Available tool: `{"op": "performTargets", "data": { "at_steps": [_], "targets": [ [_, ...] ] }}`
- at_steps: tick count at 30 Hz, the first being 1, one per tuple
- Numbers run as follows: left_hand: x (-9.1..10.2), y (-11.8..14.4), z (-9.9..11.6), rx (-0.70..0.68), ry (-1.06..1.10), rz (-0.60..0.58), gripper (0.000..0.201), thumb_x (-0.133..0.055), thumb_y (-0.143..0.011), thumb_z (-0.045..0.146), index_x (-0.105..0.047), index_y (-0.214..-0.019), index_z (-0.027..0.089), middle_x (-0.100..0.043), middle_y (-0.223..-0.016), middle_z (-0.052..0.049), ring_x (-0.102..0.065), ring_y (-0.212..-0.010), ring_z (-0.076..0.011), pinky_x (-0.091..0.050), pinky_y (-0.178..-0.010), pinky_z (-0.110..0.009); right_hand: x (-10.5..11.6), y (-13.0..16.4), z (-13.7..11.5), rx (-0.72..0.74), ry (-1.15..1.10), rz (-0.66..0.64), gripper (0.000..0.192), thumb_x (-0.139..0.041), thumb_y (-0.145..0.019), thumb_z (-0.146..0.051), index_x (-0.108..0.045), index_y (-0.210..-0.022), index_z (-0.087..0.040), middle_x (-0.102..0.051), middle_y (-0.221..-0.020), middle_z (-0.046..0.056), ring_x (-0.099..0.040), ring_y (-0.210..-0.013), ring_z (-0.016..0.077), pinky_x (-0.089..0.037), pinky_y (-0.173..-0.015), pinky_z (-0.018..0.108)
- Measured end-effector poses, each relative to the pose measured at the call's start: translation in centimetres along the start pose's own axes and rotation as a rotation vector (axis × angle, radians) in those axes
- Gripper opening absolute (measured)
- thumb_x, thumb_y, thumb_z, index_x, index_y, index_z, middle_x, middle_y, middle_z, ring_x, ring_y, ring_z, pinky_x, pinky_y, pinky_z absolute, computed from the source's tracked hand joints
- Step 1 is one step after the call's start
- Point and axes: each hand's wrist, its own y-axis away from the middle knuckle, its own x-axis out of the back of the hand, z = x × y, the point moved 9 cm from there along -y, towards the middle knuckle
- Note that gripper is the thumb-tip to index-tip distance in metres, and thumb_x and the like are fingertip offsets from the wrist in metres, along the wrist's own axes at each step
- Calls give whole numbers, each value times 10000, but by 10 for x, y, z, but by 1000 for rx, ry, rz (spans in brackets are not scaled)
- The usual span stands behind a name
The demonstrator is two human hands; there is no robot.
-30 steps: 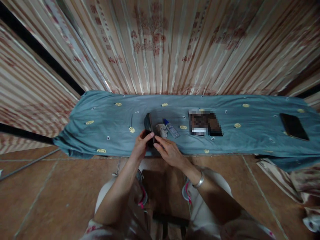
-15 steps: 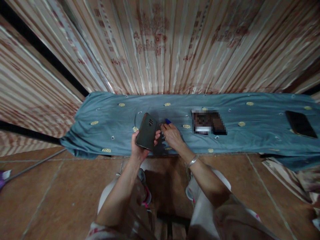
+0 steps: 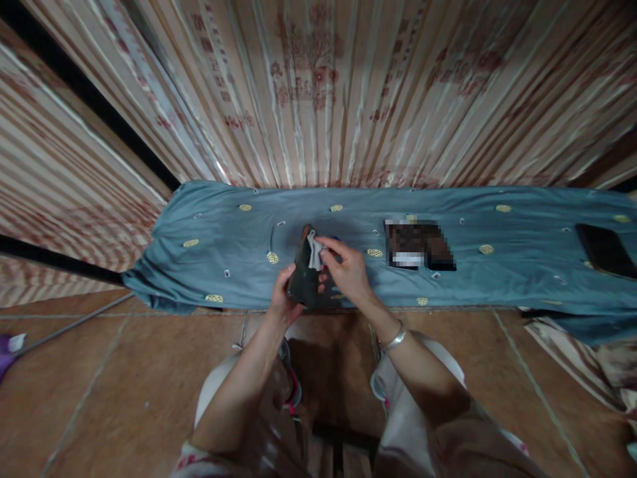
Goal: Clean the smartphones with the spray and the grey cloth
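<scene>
My left hand (image 3: 284,292) is wrapped round a dark smartphone (image 3: 302,284), back side up and tilted, above the blue cloth. Between the thumb and fingers of my right hand (image 3: 346,262) is a small grey cloth (image 3: 315,251), pressed against the upper part of the phone's back, over the camera area. A bit of a blue object (image 3: 337,238) shows behind my right fingers; most of it is hidden. My right wrist wears a silver bangle (image 3: 396,336).
The blue patterned cloth (image 3: 239,232) covers a long low surface. A blurred-out flat item (image 3: 421,244) lies right of my hands, and a black tablet-like slab (image 3: 604,249) at the far right. Behind hangs a striped curtain (image 3: 308,99). Below is a tiled floor (image 3: 99,385).
My right hand has come up from the blue cloth with the grey cloth and set it on the phone's back. The left hand has tilted the phone and shifted slightly right.
</scene>
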Motion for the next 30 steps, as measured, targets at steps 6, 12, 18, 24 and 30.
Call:
{"op": "performTargets", "data": {
  "at_steps": [6, 12, 18, 24, 30],
  "targets": [
    [1, 2, 7, -105, -104, 31, 270, -758, -634, 392, -690, -729, 149, -691, -657, -4, -627, -589, -135, -517, -604, -247, -13, 24, -49, 332, 260, -65, 390, -363, -992, -184, -672, -1230, -200, -673, -1235, 99, -629, -1100, 188, -491, -1000, 334],
    [-7, 6, -4, -96, -342, -55, 598, -836, -570, 421, -713, -1082, 137, -740, -1016, -90, -690, -882, -222, -539, -772, -318, 12, 10, -22, 194, 110, 43, 374, -417, -942, -185, -688, -1193, -240, -657, -1268, 63, -598, -1191, 179, -460, -1051, 342],
    [7, -3, 8, -260, -664, 70, 901, -876, -498, 374, -582, -1320, 152, -630, -1325, -136, -566, -1239, -318, -449, -1046, -430, 21, 2, 39, -288, -478, 221, 273, -620, -787, -295, -732, -1027, -231, -756, -1004, 19, -683, -932, 192, -522, -900, 350],
    [5, 0, 24, -482, -1088, 116, 954, -810, -581, 337, -437, -1433, 124, -544, -1426, -160, -487, -1342, -310, -368, -1136, -448, 10, 4, 50, -507, -844, 194, 237, -740, -667, -374, -746, -846, -220, -748, -804, 1, -662, -763, 170, -518, -703, 286],
    [-5, 9, 31, -688, -1299, 129, 950, -782, -601, 299, -386, -1448, 127, -528, -1435, -165, -493, -1342, -303, -376, -1141, -447, 10, 6, 51, -538, -823, 182, 313, -859, -551, -368, -749, -810, -231, -706, -701, -39, -597, -616, 107, -474, -605, 236]
  ]
}}
